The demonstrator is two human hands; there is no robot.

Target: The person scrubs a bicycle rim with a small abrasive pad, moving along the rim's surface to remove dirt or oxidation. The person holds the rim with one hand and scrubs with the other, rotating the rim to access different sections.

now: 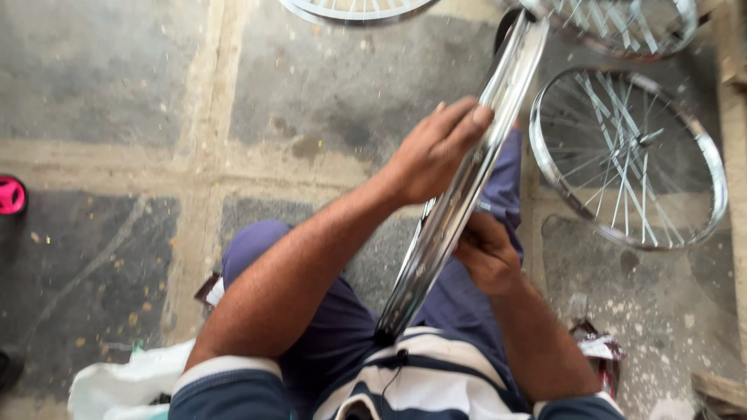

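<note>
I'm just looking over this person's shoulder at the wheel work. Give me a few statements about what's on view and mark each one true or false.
1. The left hand rests on the outer edge of the shiny wheel rim. True.
2. The right hand is flat on the floor. False: it is against the rim, on the side away from the left hand.
3. A spoked wheel lies flat on the stone floor to the right. True.
4. The rim in the hands lies flat on the floor. False: it stands on edge between the knees.
5. A pink round object sits at the left edge. True.
6. The person wears a plain red shirt. False: the striped shirt is navy and white.
</note>
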